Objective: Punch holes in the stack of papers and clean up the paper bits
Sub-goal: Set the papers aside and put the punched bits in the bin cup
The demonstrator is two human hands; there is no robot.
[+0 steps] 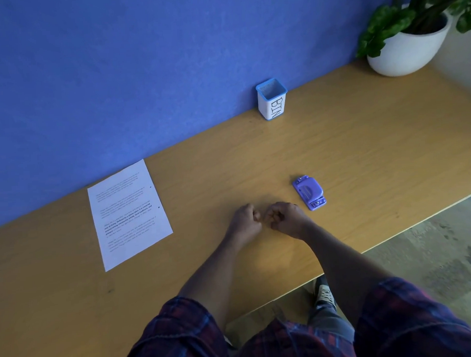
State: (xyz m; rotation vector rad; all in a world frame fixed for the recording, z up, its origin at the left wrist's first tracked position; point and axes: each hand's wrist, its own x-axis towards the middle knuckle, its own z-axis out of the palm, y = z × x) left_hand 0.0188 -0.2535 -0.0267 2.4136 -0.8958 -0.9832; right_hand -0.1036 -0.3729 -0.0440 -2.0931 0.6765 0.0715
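A stack of printed white papers (129, 214) lies at the left of the wooden desk (335, 147), with two small dark holes along its right edge. A purple hole punch (309, 192) sits on the desk to the right of my hands. A small white cup with a blue rim, labelled BIN (272, 99), stands at the back against the blue wall. My left hand (245, 218) and my right hand (283, 219) rest on the desk side by side, fingers curled in, almost touching each other. Paper bits under or in the fingers are too small to make out.
A white pot with a green plant (409, 44) stands at the back right corner of the desk. The blue wall (143, 74) runs along the desk's far edge. The desk's front edge runs diagonally at the lower right, with floor (434, 250) and a shoe (324, 293) below it.
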